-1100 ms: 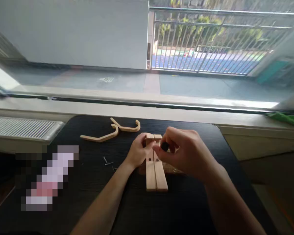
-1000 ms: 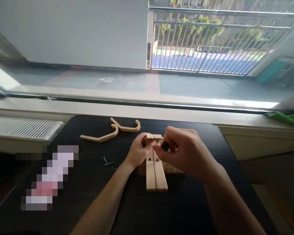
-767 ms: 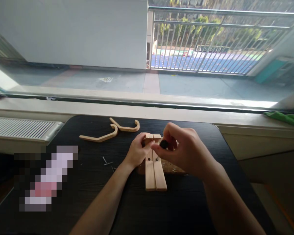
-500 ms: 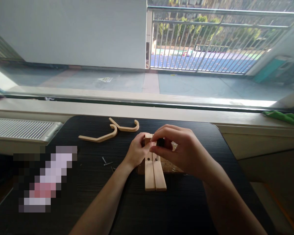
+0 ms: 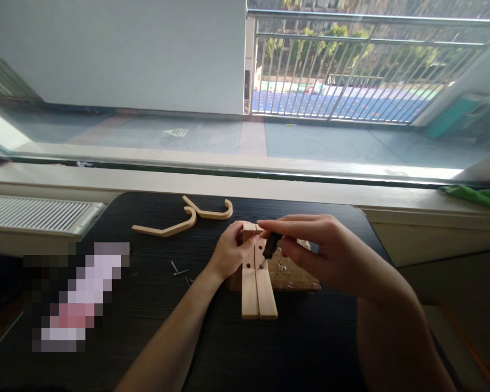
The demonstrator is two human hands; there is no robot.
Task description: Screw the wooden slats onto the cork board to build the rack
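Observation:
Two pale wooden strips (image 5: 250, 294) lie side by side, with dark holes or screw heads along them. My left hand (image 5: 231, 249) is closed around their far part, its thumb lying on top. In my right hand (image 5: 314, 242) is a screwdriver (image 5: 271, 245) with a dark handle. It slants, and its tip meets the dark spot in the right-hand strip. Beneath the strips lies a brown board (image 5: 298, 276) dotted with small holes, looking like cardboard; my hands and the wood hide part of it.
Two curved wooden hooks (image 5: 167, 231) rest at the table's far left. Several loose screws (image 5: 180, 272) lie left of my left wrist. A pixelated patch covers the dark table (image 5: 155, 310) at left. Beyond are a radiator (image 5: 41, 213), a windowsill and a green cloth (image 5: 473, 196).
My right hand has shifted right and turned, its fingers straighter, so more of the screwdriver and the board shows. My left hand and the wooden strips keep their place.

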